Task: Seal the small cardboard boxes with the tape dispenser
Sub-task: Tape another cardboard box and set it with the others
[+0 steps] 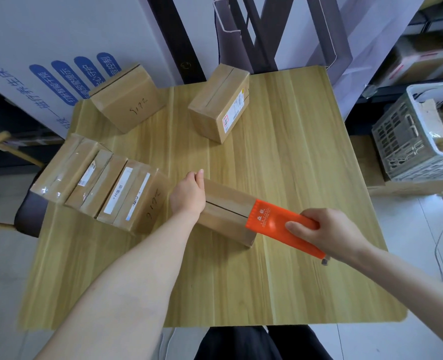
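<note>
- Holding down the box in the middle (224, 203) with our left hand (188, 193), which is wrapped over its far end, fingers curled round the edge.
- Our right hand (329, 232) is closed round the handle of the orange tape dispenser (275, 222), thumb on top.
- The dispenser's wide front end sits right on the near end of that box, across the seam between the top flaps. The seam shows as a dark slit with no tape visible along it.
- That box lies at an angle on the wood-grain worktop (293, 152), roughly in the centre, a bit towards us.
- Two more boxes are at the back. The back-left box (128, 100) has handwritten numbers on its side. The back-right box (219, 102) has a shipping label on one face and a slit along the top.
- Those two are well apart from each other and from the one we're holding.
- A row of boxes (98, 185) sits side by side along the left edge of the worktop, with shiny tape and white labels on top. The nearest one is just beside our left hand.
- Off to the right, beside the worktop, there's a white plastic crate (407, 141) with stuff in it.
- Behind the back-left box stands a big white carton (46, 48) with blue printing.
</note>
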`<action>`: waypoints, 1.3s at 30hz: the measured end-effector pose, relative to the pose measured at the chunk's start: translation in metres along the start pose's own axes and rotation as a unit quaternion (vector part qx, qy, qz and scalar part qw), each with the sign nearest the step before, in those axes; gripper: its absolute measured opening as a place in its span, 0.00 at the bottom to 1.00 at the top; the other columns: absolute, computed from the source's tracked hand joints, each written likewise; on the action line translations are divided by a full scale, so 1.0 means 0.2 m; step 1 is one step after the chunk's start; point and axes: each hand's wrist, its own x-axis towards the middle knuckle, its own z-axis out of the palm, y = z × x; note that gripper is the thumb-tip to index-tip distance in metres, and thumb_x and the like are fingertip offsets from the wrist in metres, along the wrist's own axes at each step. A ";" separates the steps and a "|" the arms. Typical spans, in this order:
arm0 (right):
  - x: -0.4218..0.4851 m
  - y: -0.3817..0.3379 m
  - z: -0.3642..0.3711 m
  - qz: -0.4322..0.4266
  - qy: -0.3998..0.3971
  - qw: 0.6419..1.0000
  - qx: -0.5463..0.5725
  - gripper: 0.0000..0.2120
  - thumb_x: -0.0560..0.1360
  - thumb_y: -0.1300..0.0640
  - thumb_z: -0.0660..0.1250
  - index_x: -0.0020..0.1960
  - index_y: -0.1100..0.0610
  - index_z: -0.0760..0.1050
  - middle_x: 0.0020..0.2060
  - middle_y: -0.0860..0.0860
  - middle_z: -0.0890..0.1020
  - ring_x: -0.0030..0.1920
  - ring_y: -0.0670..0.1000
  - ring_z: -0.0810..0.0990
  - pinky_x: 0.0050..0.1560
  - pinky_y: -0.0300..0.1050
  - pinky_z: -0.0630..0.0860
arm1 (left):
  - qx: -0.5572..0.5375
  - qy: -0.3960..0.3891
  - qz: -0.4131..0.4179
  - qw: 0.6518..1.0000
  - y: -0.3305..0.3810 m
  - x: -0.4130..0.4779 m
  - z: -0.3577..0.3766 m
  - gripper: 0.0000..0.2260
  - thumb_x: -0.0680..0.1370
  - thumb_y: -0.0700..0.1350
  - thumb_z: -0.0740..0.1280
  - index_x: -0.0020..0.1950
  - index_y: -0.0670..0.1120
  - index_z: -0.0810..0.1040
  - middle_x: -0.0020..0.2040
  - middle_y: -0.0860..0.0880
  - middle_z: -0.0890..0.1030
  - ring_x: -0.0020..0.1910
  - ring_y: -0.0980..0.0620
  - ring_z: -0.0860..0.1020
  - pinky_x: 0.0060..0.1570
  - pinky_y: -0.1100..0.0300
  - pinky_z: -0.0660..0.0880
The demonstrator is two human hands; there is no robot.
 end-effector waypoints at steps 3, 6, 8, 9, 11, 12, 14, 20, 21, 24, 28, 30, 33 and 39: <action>-0.02 0.07 -0.01 0.003 0.005 1.000 0.007 0.17 0.75 0.43 0.68 0.38 0.57 0.78 0.31 0.55 0.81 0.26 0.52 0.79 0.33 0.55 0.80 | -0.009 0.004 -0.007 1.000 -0.01 0.00 0.01 0.24 0.81 0.60 0.43 0.49 0.49 0.74 0.32 0.55 0.71 0.31 0.52 0.70 0.27 0.59 0.60; -0.04 0.12 -0.02 -0.002 0.012 1.000 0.003 0.17 0.74 0.43 0.68 0.37 0.55 0.78 0.29 0.54 0.81 0.24 0.49 0.78 0.31 0.54 0.80 | -0.021 0.002 -0.013 1.000 -0.01 0.00 0.01 0.23 0.81 0.61 0.43 0.48 0.50 0.72 0.32 0.56 0.71 0.29 0.58 0.67 0.26 0.61 0.58; -0.05 0.16 -0.03 -0.005 0.016 1.000 0.005 0.16 0.74 0.42 0.68 0.35 0.53 0.77 0.27 0.51 0.80 0.21 0.47 0.77 0.27 0.51 0.79 | -0.029 0.002 -0.014 0.999 -0.02 0.00 0.01 0.24 0.81 0.62 0.43 0.48 0.50 0.73 0.32 0.56 0.71 0.30 0.59 0.67 0.26 0.61 0.58; -0.06 0.19 -0.04 -0.002 0.018 1.000 0.014 0.16 0.74 0.42 0.68 0.34 0.52 0.77 0.25 0.50 0.79 0.20 0.48 0.77 0.24 0.50 0.78 | -0.032 0.001 -0.014 0.999 -0.02 0.00 0.01 0.24 0.81 0.62 0.43 0.49 0.50 0.73 0.32 0.56 0.72 0.30 0.59 0.68 0.26 0.61 0.58; -0.07 0.24 -0.04 0.008 0.021 1.000 0.016 0.16 0.73 0.42 0.68 0.34 0.52 0.76 0.25 0.49 0.80 0.18 0.48 0.77 0.23 0.49 0.77 | -0.032 0.001 -0.015 0.999 -0.02 0.00 0.02 0.25 0.81 0.62 0.42 0.50 0.50 0.74 0.33 0.57 0.71 0.30 0.58 0.68 0.27 0.61 0.58; -0.07 0.25 -0.03 0.011 0.020 1.000 0.008 0.16 0.73 0.41 0.68 0.34 0.51 0.76 0.25 0.48 0.80 0.18 0.48 0.77 0.24 0.49 0.77 | -0.030 0.002 -0.014 0.999 -0.02 0.01 0.02 0.25 0.81 0.62 0.42 0.51 0.49 0.74 0.33 0.57 0.71 0.30 0.57 0.68 0.27 0.61 0.58; -0.06 0.26 0.00 0.016 0.016 1.000 -0.016 0.16 0.73 0.39 0.67 0.35 0.49 0.76 0.25 0.47 0.79 0.18 0.47 0.78 0.23 0.45 0.76 | -0.026 0.003 -0.013 1.000 -0.02 0.01 0.02 0.26 0.81 0.62 0.42 0.53 0.49 0.75 0.33 0.57 0.70 0.31 0.55 0.69 0.27 0.61 0.58; 0.05 0.20 0.05 0.038 -0.003 0.993 -0.114 0.18 0.73 0.35 0.62 0.37 0.47 0.74 0.28 0.48 0.80 0.18 0.45 0.77 0.24 0.36 0.67 | -0.022 0.003 -0.024 0.999 0.01 -0.01 0.01 0.25 0.82 0.60 0.43 0.55 0.48 0.75 0.35 0.54 0.75 0.31 0.56 0.71 0.28 0.60 0.62; 0.06 0.18 0.05 0.039 -0.001 0.991 -0.130 0.18 0.73 0.34 0.61 0.37 0.48 0.74 0.28 0.48 0.80 0.18 0.44 0.76 0.24 0.36 0.67 | -0.029 0.016 -0.024 0.999 0.01 -0.02 0.00 0.24 0.82 0.59 0.45 0.59 0.49 0.74 0.40 0.52 0.79 0.35 0.53 0.74 0.31 0.59 0.66; 0.12 0.11 0.07 0.039 0.014 0.985 -0.166 0.20 0.72 0.34 0.62 0.36 0.50 0.75 0.27 0.47 0.79 0.23 0.44 0.76 0.24 0.36 0.66 | -0.036 0.075 0.104 0.991 0.02 -0.05 -0.01 0.18 0.83 0.52 0.52 0.67 0.47 0.72 0.63 0.47 0.78 0.64 0.46 0.74 0.60 0.50 0.71; 0.17 0.03 0.04 0.039 0.019 0.978 -0.202 0.22 0.71 0.34 0.62 0.37 0.53 0.77 0.30 0.47 0.78 0.31 0.47 0.77 0.27 0.39 0.65 | 0.035 -0.058 0.360 0.931 0.14 -0.17 0.04 0.22 0.81 0.56 0.49 0.71 0.50 0.69 0.70 0.53 0.72 0.71 0.52 0.66 0.74 0.46 0.52; 0.19 -0.01 0.03 0.044 0.020 0.976 -0.214 0.21 0.71 0.35 0.62 0.36 0.54 0.75 0.30 0.47 0.78 0.31 0.49 0.76 0.28 0.40 0.64 | 0.073 -0.074 0.391 0.915 0.17 -0.21 0.08 0.24 0.81 0.59 0.46 0.69 0.51 0.71 0.65 0.54 0.75 0.68 0.51 0.69 0.74 0.46 0.51; 0.22 -0.10 0.03 0.056 0.024 0.971 -0.231 0.19 0.72 0.40 0.63 0.34 0.54 0.71 0.30 0.48 0.76 0.30 0.49 0.74 0.28 0.40 0.63 | 0.080 -0.048 0.381 0.920 0.17 -0.22 0.09 0.23 0.81 0.60 0.45 0.64 0.52 0.74 0.58 0.52 0.78 0.61 0.49 0.73 0.71 0.47 0.56; 0.24 -0.22 0.03 0.092 0.026 0.963 -0.251 0.12 0.71 0.47 0.63 0.34 0.53 0.70 0.29 0.48 0.74 0.28 0.48 0.72 0.27 0.39 0.62 | 0.083 -0.044 0.373 0.923 0.19 -0.24 0.06 0.22 0.80 0.59 0.45 0.61 0.52 0.74 0.53 0.52 0.77 0.56 0.49 0.73 0.66 0.51 0.57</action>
